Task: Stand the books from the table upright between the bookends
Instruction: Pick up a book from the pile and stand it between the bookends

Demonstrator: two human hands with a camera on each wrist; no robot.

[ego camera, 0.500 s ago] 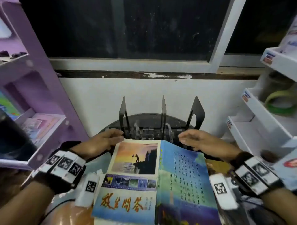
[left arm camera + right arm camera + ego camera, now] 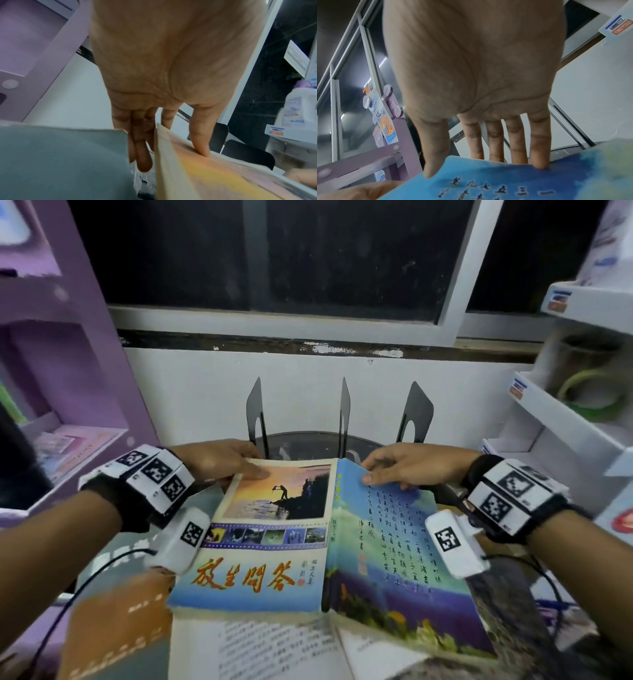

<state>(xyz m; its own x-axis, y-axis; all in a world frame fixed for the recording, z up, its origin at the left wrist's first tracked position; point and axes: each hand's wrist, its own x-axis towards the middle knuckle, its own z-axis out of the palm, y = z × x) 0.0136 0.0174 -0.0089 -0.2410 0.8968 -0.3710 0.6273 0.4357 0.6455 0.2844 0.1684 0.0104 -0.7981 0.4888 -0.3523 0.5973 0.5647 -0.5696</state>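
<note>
Dark window glass (image 2: 308,251) and a white wall sit right behind the bookends (image 2: 344,412), three black metal uprights standing at the back of a round dark table (image 2: 308,440).

Just in front of the bookends, both hands have one book (image 2: 274,529) by its far edge. It's splayed open, covers up: sunset picture and red lettering on the left half, blue calligraphy on the right. The left hand (image 2: 219,460) pinches the far left corner, thumb (image 2: 199,142) on top of the cover and fingers tucked under, which the left wrist view shows well. The right hand (image 2: 411,465) pinches the far right edge the same way, thumb (image 2: 435,155) on the blue cover with the fingers going behind.

My take: fold the two halves shut before lifting, otherwise the pages flop and it won't slide into a slot. Then tip it spine-up or spine-out, aim for a gap between two uprights, and lower it straight down so the edge doesn't snag on a plate. Keep one hand flat on the side until it leans on something.

Containers: both gaps between the bookends look empty from here, no books standing yet. More books lie under this one on the side away from the bookends, an orange-brown one (image 2: 116,621) and an open one showing printed pages (image 2: 260,645). Left of the bookends there's a purple shelf (image 2: 89,436) with some pink printed thing; on their right, white shelves (image 2: 561,409) hold a green ring-shaped item (image 2: 589,395).
</note>
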